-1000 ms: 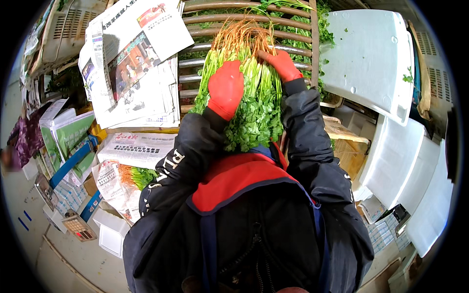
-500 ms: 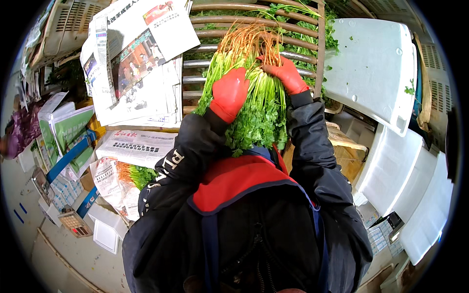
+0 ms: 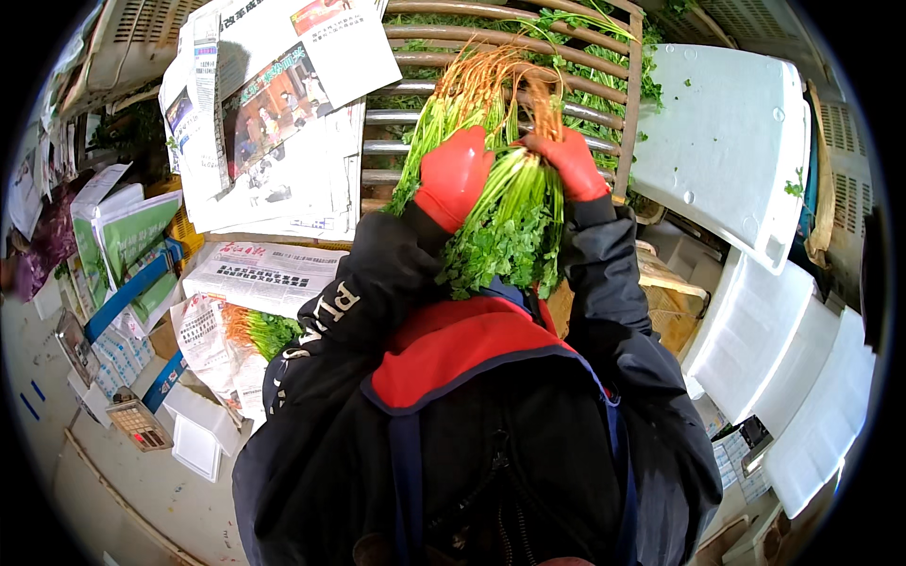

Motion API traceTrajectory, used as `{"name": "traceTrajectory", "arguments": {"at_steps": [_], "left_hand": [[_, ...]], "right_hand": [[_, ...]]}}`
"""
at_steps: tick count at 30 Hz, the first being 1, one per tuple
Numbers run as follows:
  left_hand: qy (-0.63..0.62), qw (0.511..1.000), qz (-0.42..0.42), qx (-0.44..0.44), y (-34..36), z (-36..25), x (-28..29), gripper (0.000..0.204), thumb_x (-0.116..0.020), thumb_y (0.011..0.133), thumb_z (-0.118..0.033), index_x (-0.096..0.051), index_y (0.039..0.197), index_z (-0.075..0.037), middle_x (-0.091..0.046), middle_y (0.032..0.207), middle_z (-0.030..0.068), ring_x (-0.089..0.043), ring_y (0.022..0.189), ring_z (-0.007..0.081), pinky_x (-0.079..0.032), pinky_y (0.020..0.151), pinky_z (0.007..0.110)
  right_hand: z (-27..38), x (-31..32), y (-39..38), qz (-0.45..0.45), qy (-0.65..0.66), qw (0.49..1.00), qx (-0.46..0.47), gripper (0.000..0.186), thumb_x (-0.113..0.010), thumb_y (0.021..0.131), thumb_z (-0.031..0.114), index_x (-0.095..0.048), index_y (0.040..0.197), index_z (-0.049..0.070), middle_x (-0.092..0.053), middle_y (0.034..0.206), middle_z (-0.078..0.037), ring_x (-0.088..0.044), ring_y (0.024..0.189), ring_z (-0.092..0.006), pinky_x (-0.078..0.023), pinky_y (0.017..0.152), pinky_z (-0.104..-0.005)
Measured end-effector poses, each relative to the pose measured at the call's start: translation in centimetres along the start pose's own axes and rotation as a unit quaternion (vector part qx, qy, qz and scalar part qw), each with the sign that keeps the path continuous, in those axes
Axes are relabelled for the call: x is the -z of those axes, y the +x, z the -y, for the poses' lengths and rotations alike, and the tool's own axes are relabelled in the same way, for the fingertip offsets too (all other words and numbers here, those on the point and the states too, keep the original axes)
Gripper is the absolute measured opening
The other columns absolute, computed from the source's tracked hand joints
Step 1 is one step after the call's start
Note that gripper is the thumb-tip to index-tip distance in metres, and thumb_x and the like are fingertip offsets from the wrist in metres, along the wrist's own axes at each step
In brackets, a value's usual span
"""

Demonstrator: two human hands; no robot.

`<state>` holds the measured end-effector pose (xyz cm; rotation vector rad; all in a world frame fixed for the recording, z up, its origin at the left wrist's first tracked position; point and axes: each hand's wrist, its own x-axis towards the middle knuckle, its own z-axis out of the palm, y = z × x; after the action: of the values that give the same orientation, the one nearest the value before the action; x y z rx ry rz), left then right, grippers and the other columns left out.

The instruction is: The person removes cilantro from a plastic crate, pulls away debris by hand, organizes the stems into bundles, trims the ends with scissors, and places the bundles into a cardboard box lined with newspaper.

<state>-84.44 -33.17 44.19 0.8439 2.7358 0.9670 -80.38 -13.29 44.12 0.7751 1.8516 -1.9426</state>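
The fingertips of my left hand (image 3: pixel 456 176) are tucked out of my sight, and its red glove covers part of the stems of the leafy greens (image 3: pixel 514 193). My right hand (image 3: pixel 576 168) grips some of them, but its far fingers are lost behind stems and roots. My left sleeve (image 3: pixel 377 259) may cover the leaf ends of the small bundle (image 3: pixel 253 328); I can't tell. The upper edge cuts off the newspaper stack (image 3: pixel 283 203) and the slatted rack (image 3: pixel 444 33). The calculator (image 3: pixel 140 421) has keys too small to read, and the purple plastic (image 3: pixel 55 243) blurs into the dark rim.
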Motion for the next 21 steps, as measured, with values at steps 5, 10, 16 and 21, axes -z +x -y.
{"name": "traceTrajectory", "arguments": {"at_steps": [5, 10, 16, 21], "left_hand": [[0.092, 0.993, 0.074, 0.003, 1.3, -0.2, -1.1, 0.017, -0.062, 0.082, -0.018, -0.053, 0.091, -0.007, -0.059, 0.078, 0.0133, -0.06, 0.071, 0.0355, -0.047, 0.058, 0.044], [0.095, 0.994, 0.04, -0.025, 0.4, -0.2, -1.2, 0.014, -0.059, 0.083, -0.012, -0.056, 0.096, -0.006, -0.06, 0.081, 0.013, -0.061, 0.072, 0.0323, -0.048, 0.059, 0.041], [-0.014, 0.996, -0.092, 0.017, 0.3, -1.4, 2.4, 0.026, -0.067, 0.08, -0.017, -0.06, 0.103, -0.007, -0.063, 0.09, 0.0108, -0.062, 0.08, 0.0295, -0.05, 0.066, 0.038], [0.056, 0.998, -0.005, 0.024, 1.6, 0.3, 1.3, 0.028, -0.068, 0.079, -0.028, -0.06, 0.094, -0.006, -0.059, 0.089, 0.0096, -0.06, 0.083, 0.0298, -0.048, 0.067, 0.04]], "right_hand": [[-0.1, 0.3, -0.9, 0.012, 0.061, 0.998, 0.005, 0.029, -0.064, 0.081, 0.015, -0.064, 0.105, -0.002, -0.066, 0.088, -0.006, -0.06, 0.074, -0.0129, -0.048, 0.071, -0.0245], [1.0, -2.4, 1.1, -0.006, 0.014, 1.0, 0.019, 0.03, -0.067, 0.078, 0.02, -0.069, 0.1, 0.0, -0.065, 0.079, -0.003, -0.056, 0.07, -0.0103, -0.044, 0.065, -0.0244], [0.5, -2.5, -0.7, -0.057, 0.036, 0.998, 0.013, 0.023, -0.066, 0.081, 0.019, -0.069, 0.091, -0.002, -0.066, 0.081, -0.003, -0.057, 0.072, -0.0099, -0.044, 0.066, -0.025], [2.4, -1.6, -3.9, 0.031, -0.008, 0.996, 0.078, 0.021, -0.062, 0.088, 0.016, -0.064, 0.1, 0.0, -0.067, 0.086, -0.004, -0.059, 0.074, -0.0099, -0.047, 0.071, -0.0254]]}}
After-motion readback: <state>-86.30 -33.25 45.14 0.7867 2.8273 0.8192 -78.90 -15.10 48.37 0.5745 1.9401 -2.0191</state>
